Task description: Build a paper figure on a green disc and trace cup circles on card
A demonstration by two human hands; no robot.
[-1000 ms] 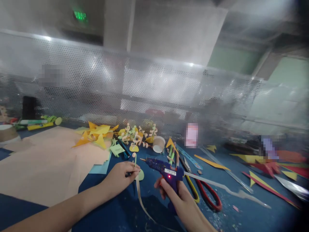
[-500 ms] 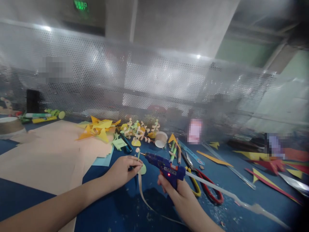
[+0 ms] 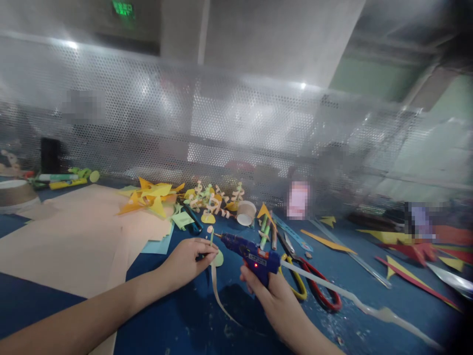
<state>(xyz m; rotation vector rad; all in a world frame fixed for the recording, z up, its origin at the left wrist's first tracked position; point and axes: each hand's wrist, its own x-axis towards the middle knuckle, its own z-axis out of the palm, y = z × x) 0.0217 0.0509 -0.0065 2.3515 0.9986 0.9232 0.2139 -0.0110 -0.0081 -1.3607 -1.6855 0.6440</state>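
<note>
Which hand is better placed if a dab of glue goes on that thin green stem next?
Probably the right hand: it holds the glue gun, with the nozzle pointing at the green stem from close by. The left hand is busy pinching that stem.

"From my remote station, left side: entry?"
"I record paper sheets (image 3: 74, 241) on the table (image 3: 177, 315), markers (image 3: 61, 177) behind them, and paper cutouts (image 3: 153, 197) at their far right corner."
"Middle?"
"I log paper curls (image 3: 218, 199) right of the cutouts, then a cup (image 3: 246, 214) just right of the curls. Mesh screen (image 3: 221, 128) behind all of these."
"Right?"
"I note scissors (image 3: 295, 256) right of the glue gun (image 3: 253, 254), a ruler (image 3: 293, 234) behind the scissors, and paper scraps (image 3: 417, 250) at far right."
</note>
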